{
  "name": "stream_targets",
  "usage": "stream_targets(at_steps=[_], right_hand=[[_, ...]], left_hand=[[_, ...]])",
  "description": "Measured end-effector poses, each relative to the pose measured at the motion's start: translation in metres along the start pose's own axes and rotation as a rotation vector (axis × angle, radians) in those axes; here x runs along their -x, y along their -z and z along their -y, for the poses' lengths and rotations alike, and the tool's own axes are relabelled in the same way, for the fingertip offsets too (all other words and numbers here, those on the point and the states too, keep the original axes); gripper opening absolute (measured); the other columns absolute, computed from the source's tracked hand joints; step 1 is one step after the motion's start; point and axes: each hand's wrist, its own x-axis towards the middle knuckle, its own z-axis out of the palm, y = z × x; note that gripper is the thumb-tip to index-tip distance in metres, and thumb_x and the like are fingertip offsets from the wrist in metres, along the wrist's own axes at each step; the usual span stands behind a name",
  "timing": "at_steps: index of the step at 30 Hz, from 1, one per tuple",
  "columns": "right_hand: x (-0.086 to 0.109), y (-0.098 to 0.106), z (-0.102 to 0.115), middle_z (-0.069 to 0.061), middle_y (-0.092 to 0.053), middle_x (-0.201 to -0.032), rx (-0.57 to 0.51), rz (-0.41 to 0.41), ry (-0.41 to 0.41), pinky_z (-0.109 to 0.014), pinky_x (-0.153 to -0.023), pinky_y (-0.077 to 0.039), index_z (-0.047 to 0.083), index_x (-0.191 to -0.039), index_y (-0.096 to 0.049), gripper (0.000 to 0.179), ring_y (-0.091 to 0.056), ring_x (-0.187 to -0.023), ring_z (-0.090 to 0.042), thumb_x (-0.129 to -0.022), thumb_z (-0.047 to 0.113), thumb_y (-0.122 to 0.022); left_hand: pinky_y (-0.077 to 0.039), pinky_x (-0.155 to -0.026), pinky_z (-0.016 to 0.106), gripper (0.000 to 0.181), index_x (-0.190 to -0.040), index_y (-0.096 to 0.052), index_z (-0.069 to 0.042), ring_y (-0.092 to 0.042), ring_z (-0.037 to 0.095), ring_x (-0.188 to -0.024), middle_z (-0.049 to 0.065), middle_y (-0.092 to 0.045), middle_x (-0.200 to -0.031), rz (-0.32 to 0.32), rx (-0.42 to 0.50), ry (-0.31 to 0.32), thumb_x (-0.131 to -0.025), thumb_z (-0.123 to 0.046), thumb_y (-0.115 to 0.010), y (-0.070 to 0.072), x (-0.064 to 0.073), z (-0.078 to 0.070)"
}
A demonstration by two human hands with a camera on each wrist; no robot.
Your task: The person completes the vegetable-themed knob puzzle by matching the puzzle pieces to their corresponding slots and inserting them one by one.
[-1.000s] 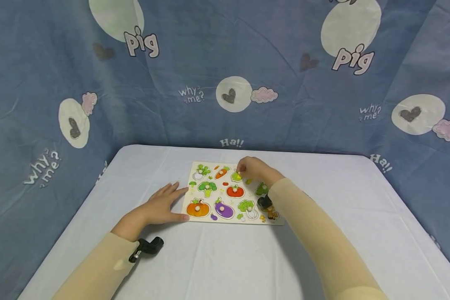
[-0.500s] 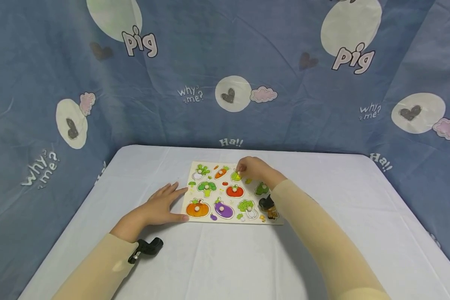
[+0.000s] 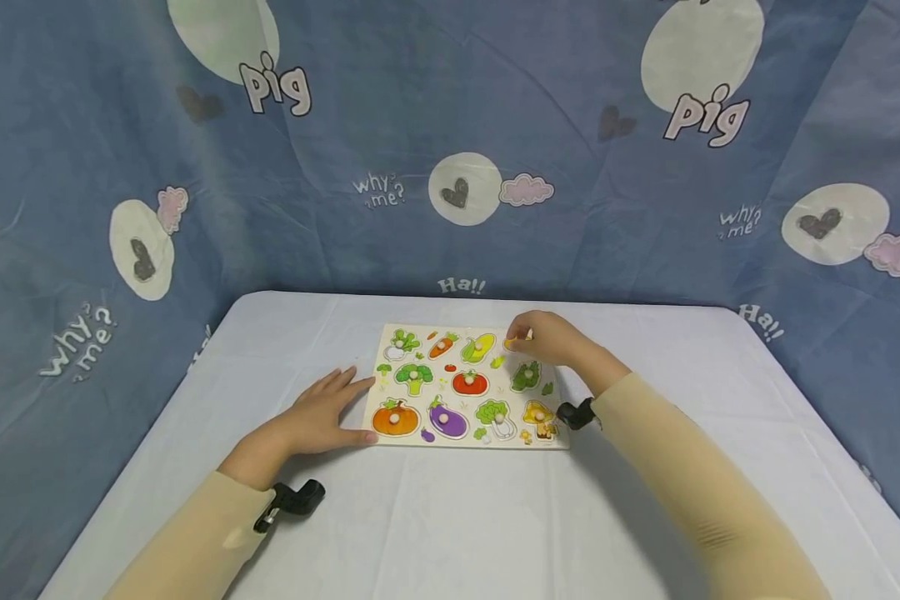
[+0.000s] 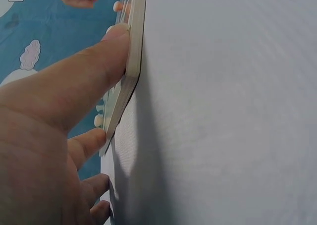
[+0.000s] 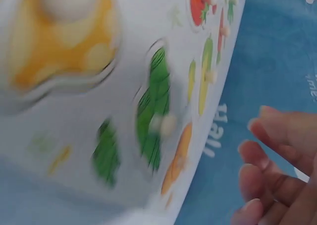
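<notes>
A wooden knobbed vegetable puzzle board lies on the table with vegetable pieces in its recesses. My left hand rests at the board's left edge, thumb on its front corner, fingers spread. In the left wrist view, that thumb presses along the board's edge. My right hand hovers over the back right corner, by an orange piece. In the right wrist view, its loosely bent fingers are apart from the board and hold nothing. The corn piece and the green leafy piece sit nearby.
A white cloth covers the table. Behind it hangs a blue printed curtain. Black camera mounts stick out at the left wrist and the right wrist, the latter close to the mushroom piece.
My right hand has left the corn piece and moved right to the board's back right corner. The corn and mushroom pieces are now uncovered. The left hand stays in place.
</notes>
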Motion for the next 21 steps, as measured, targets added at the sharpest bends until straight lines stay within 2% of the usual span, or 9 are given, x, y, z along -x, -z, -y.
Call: stream_targets(at_steps=[3, 8, 15, 21], right_hand=[[0.014, 0.005, -0.008, -0.006, -0.067, -0.104, -0.013, -0.047, -0.021, -0.042, -0.083, -0.051, 0.010, -0.107, -0.072, 0.016, -0.060, -0.091, -0.024, -0.099, 0.022, -0.065], [0.039, 0.014, -0.023, -0.007, -0.068, -0.102, -0.006, -0.103, -0.012, -0.041, -0.077, -0.051, 0.007, -0.109, -0.073, 0.018, -0.058, -0.086, -0.023, -0.099, 0.019, -0.065], [0.082, 0.030, -0.047, -0.008, -0.068, -0.101, 0.013, -0.180, -0.039, -0.037, -0.068, -0.048, 0.003, -0.109, -0.073, 0.019, -0.055, -0.080, -0.022, -0.098, 0.017, -0.066], [0.114, 0.038, -0.061, -0.009, -0.067, -0.099, 0.049, -0.222, -0.050, -0.037, -0.066, -0.045, 0.002, -0.108, -0.073, 0.019, -0.054, -0.078, -0.021, -0.097, 0.015, -0.065]], left_hand=[[-0.014, -0.113, 0.071, 0.098, -0.156, -0.037, -0.013, -0.013, 0.051, -0.148, 0.026, -0.021, -0.162, 0.000, -0.010, 0.002, -0.080, -0.068, -0.069, 0.001, 0.003, -0.001], [-0.014, -0.113, 0.071, 0.094, -0.155, -0.038, -0.012, -0.014, 0.052, -0.147, 0.027, -0.022, -0.161, 0.002, -0.009, 0.000, -0.084, -0.066, -0.067, 0.000, 0.010, -0.002], [-0.017, -0.113, 0.071, 0.087, -0.153, -0.041, -0.012, -0.017, 0.050, -0.147, 0.025, -0.025, -0.161, -0.009, -0.010, -0.007, -0.087, -0.063, -0.066, -0.003, 0.016, -0.003], [-0.024, -0.112, 0.068, 0.084, -0.151, -0.046, -0.011, -0.024, 0.048, -0.146, 0.025, -0.032, -0.158, -0.034, -0.009, -0.017, -0.087, -0.060, -0.068, -0.005, 0.026, 0.001]])
